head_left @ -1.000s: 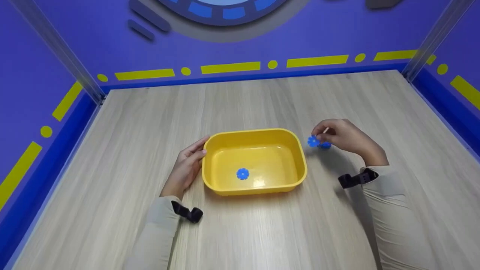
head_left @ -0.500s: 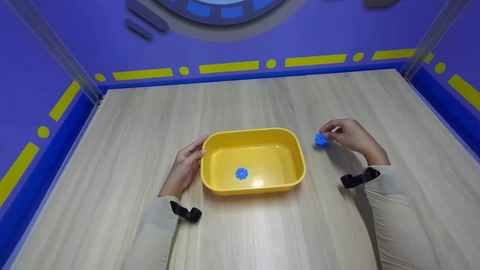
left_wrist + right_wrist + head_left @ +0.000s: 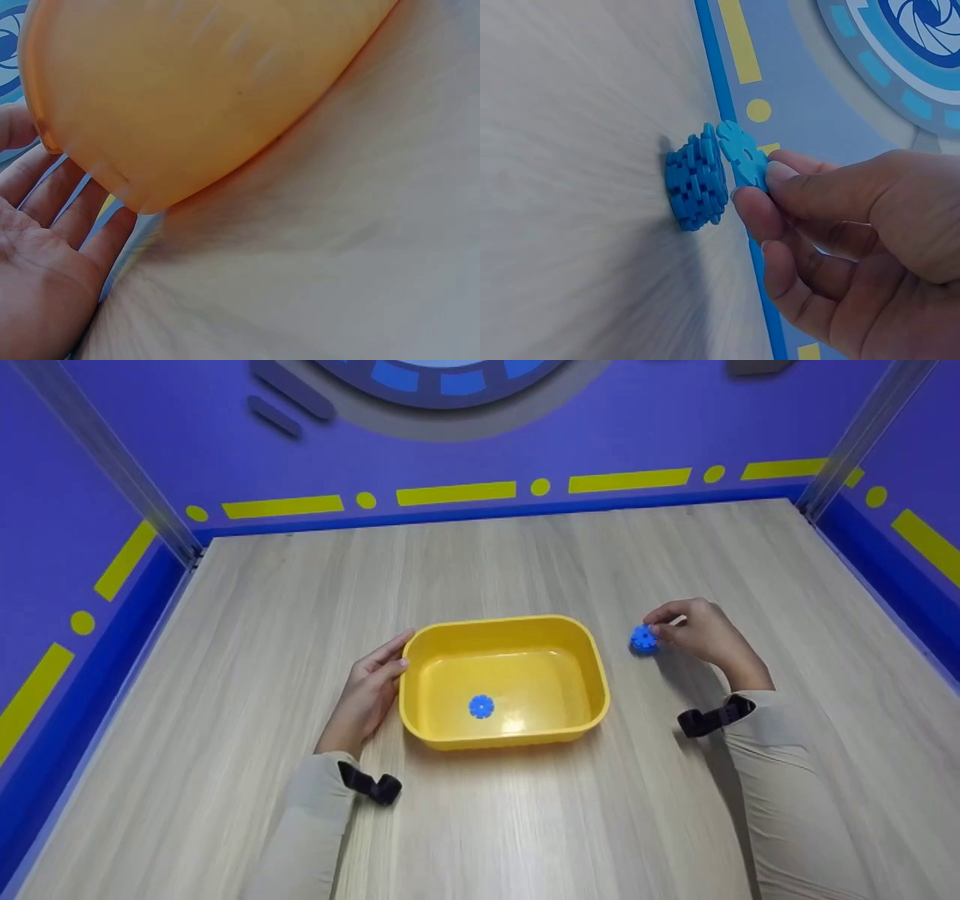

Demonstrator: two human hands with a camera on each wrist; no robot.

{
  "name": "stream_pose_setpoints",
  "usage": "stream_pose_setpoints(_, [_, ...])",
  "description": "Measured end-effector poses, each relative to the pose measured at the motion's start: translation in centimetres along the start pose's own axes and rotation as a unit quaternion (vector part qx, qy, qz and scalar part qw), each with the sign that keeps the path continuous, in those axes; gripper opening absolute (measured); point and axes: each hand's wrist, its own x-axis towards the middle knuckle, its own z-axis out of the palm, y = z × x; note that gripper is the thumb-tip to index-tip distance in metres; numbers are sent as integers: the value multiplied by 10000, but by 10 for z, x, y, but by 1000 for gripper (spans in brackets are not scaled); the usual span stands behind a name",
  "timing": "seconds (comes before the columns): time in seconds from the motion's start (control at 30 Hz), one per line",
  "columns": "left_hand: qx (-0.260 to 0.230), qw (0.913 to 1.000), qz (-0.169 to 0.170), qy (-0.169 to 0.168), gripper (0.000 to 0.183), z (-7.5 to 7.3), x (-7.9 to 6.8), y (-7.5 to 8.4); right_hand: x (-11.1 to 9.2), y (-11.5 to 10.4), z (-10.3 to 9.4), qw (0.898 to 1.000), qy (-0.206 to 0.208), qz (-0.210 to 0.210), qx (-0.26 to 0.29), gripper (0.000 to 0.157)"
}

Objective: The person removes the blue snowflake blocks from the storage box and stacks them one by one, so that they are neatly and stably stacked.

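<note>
My left hand (image 3: pixel 367 690) is at the left end of a yellow plastic tub (image 3: pixel 504 740). Its fairly straight fingers lie against the outer wall and the thumb tip touches the rim, as the left wrist view also shows. A blue flower-shaped disc (image 3: pixel 481 706) lies flat inside the tub. Right of the tub, my right hand (image 3: pixel 697 634) pinches another notched blue disc (image 3: pixel 742 154) between thumb and finger. In the right wrist view this disc is tilted, close above a stack of similar blue discs (image 3: pixel 694 180) on the table. I cannot tell whether it touches the stack.
The pale wood-grain table (image 3: pixel 510 825) is bounded by a purple back wall (image 3: pixel 465 457) with yellow stripes and by side panels. Each sleeve bears a black wrist mount, one at the left wrist (image 3: pixel 371 784) and one at the right wrist (image 3: pixel 716 716).
My right hand has moved slightly right with its blue disc, from beside the stack to over it, and then stayed nearly still. My left hand keeps its place against the tub.
</note>
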Motion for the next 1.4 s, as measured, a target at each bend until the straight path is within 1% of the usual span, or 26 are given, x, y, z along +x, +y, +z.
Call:
stream_pose_setpoints(0.27, [48, 10000, 26, -57, 52, 0, 0, 0, 1, 4, 0, 9999, -48, 85, -48, 23])
stream_pose_setpoints(0.63, [23, 10000, 55, -63, 52, -1, 0, -1, -1, 2, -3, 9999, -2, 149, -28, 24])
stream_pose_setpoints(0.93, [6, 10000, 31, -4, 51, 1, 0, -1, -2, -2, -3, 9999, 60, -87, -67, 24])
stream_pose_setpoints(1.03, [52, 10000, 35, -24, 51, 1, 1, -1, -3, -5, -3, 9997, 64, -197, -91, 24])
stream_pose_setpoints(1.17, [75, 9999, 52, -49, 51, 1, 0, -1, -3, -12, -4, 9997, -40, -219, -39, 26])
stream_pose_setpoints(1.4, [11, 10000, 55, -69, 52, 1, 0, 0, 1, -34, -6, 9994, -209, -254, -85, 31])
